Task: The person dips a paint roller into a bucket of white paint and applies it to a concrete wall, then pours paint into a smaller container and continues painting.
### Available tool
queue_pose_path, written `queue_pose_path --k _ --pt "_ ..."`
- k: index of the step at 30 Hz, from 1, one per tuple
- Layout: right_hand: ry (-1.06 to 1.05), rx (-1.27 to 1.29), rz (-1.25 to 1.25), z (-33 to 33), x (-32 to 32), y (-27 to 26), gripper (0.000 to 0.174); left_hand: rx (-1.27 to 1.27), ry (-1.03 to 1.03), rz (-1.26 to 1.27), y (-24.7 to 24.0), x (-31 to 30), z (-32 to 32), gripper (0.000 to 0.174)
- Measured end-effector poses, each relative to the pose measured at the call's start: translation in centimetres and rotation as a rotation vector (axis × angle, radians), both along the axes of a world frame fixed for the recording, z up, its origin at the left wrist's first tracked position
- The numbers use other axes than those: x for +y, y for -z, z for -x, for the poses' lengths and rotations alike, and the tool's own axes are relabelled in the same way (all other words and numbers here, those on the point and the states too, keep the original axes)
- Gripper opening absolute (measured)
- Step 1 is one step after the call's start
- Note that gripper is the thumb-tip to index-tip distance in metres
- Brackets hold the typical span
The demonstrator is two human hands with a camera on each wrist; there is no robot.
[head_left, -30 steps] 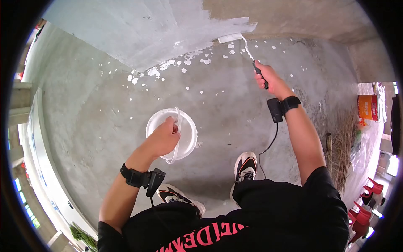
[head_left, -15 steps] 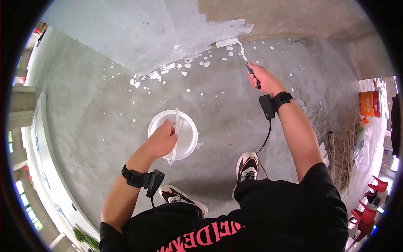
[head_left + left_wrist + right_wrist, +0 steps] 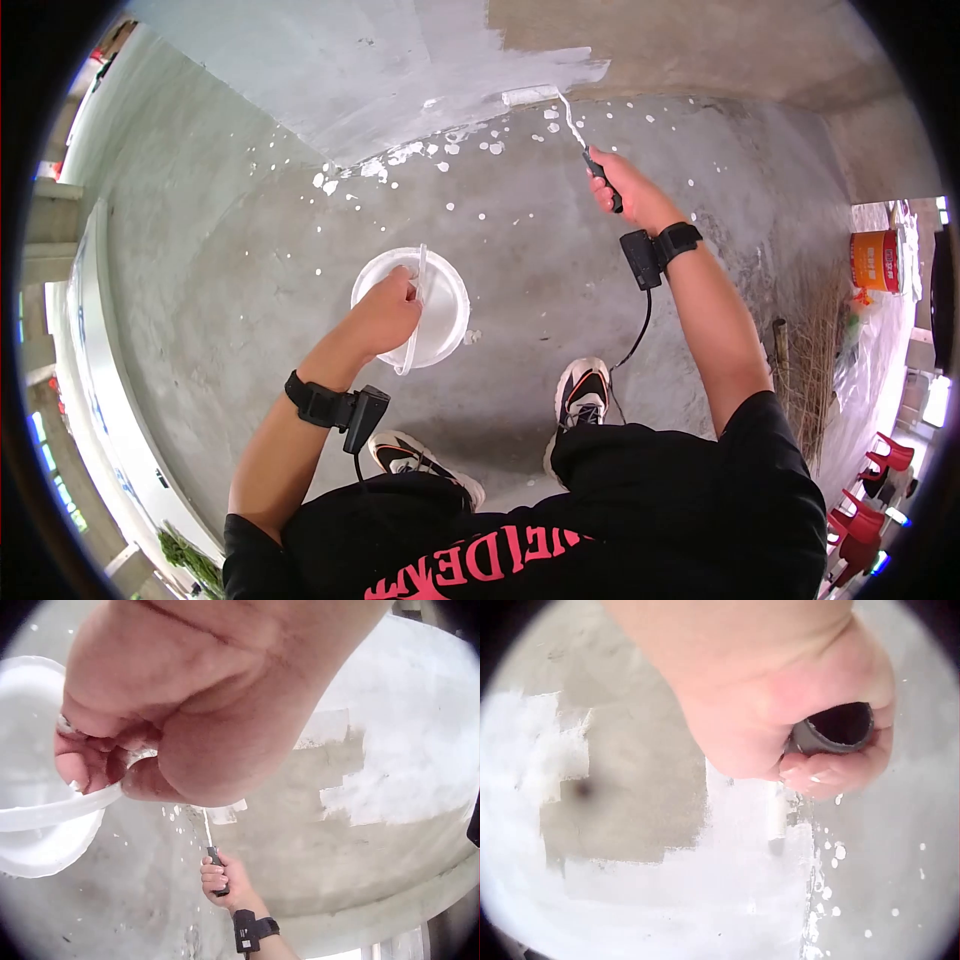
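My left hand (image 3: 385, 315) grips the white bail handle (image 3: 420, 285) of a white bucket (image 3: 463, 315); the left wrist view shows the fingers curled round the handle (image 3: 52, 815), with white paint on the fingertips. In my right hand (image 3: 632, 190) is a paint roller (image 3: 530, 96), held by its black grip (image 3: 606, 186). The white roller sleeve lies against the foot of the wall (image 3: 400, 80), at the lower edge of the painted area. From the right wrist, the grip's hollow end (image 3: 808, 740) pokes out of the fist, and part of the sleeve (image 3: 778, 814) shows beyond it.
White paint spots (image 3: 405, 155) dot the grey floor (image 3: 270, 330) along the wall. Bare brown wall (image 3: 700, 50) continues to the right. An orange-red pail (image 3: 876, 262), a bundle of sticks (image 3: 805, 390) and red chairs (image 3: 858, 520) stand at the right. Both shoes (image 3: 583, 392) are below.
The roller has slid a little left along the wall's foot, and my right hand has moved left with it. My left hand keeps its hold on the bucket's handle.
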State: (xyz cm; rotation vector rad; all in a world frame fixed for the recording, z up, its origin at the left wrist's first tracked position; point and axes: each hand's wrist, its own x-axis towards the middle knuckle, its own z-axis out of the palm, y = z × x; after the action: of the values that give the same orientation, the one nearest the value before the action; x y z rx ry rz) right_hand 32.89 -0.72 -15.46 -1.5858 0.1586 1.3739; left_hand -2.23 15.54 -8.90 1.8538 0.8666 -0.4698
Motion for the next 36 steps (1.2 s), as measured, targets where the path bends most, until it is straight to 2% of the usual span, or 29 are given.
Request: queue_pose_path --k 4,6,11,13,14,16,17,19,25,27,32,34,36 --pt "0.003 0.042 -0.006 -0.6 0.9 0.7 0.037 -0.012 -0.044 0.027 -0.4 0.0 0.2 0.020" --pt "0.071 0.069 -0.002 -0.3 2.0 2.2 0.037 0.012 -0.028 -0.001 -1.0 -0.1 0.3 0.019" --pt "0.028 0.028 0.006 -0.4 1.8 3.9 0.038 0.031 -0.043 0.010 -1.7 -0.2 0.9 0.017" --pt "-0.007 -0.017 0.017 -0.4 1.7 2.9 0.039 0.054 0.037 0.007 -1.3 0.2 0.8 0.041" --pt "0.014 -0.004 0.007 -0.2 1.7 2.4 0.039 0.052 0.038 0.012 -0.9 0.3 0.7 0.041" --pt "0.043 0.010 0.001 0.1 1.1 1.4 0.040 -0.019 -0.020 0.019 -0.3 0.5 0.3 0.017" --pt "0.026 -0.044 -0.017 0.3 0.7 0.9 0.039 -0.021 -0.017 0.019 -0.3 0.6 0.1 0.017" --pt "0.010 -0.097 -0.038 0.3 0.9 0.9 0.038 0.048 0.101 -0.021 -0.9 0.5 -0.3 0.041" --pt "0.043 -0.029 0.017 0.2 2.1 5.0 0.039 0.065 0.025 -0.001 -1.5 0.5 0.8 0.032" --pt "-0.026 -0.088 0.032 -0.4 1.6 3.9 0.039 0.041 -0.002 0.014 -1.4 0.8 1.1 0.030" --pt "0.001 -0.051 -0.027 0.0 0.6 1.1 0.040 0.018 0.022 0.055 -0.3 1.1 0.5 0.031" --pt "-0.005 -0.081 -0.038 -0.1 0.5 1.2 0.039 -0.039 0.059 -0.042 -0.5 0.4 0.2 0.014" --pt "0.019 -0.018 -0.015 0.0 1.3 2.5 0.039 -0.001 0.064 -0.029 -1.2 0.4 -0.1 0.021"
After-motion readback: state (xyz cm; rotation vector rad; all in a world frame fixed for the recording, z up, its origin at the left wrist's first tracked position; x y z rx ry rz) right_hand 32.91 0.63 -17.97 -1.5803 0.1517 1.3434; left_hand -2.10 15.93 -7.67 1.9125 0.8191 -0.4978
